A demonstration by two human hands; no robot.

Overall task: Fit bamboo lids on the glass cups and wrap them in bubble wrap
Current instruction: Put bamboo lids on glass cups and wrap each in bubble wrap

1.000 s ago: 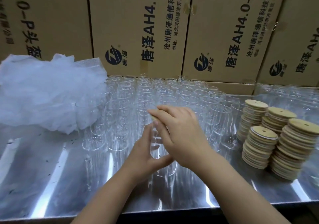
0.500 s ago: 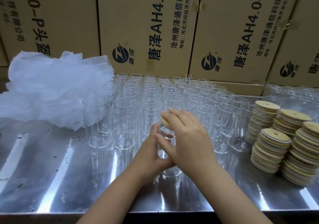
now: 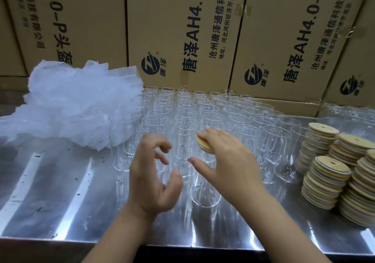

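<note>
Here, right hand [image 3: 229,161] flat on bamboo lid [image 3: 204,146] atop empty glass cup [image 3: 205,189]; left hand [image 3: 151,181] loose, empty.

The shiny steel table [image 3: 50,191] carries rows of upright glass cups [image 3: 211,118], massed around and beyond the left hand [image 3: 151,173] and right hand [image 3: 225,157]. Crumpled bubble wrap [image 3: 77,104] is heaped further left of the left hand. Stacks of bamboo lids [image 3: 324,183] stand to the right of the right hand.

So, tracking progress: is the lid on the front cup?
On: the lid sits atop the cup under the right hand's flat fingers. Fully seated? Cannot tell.
</note>
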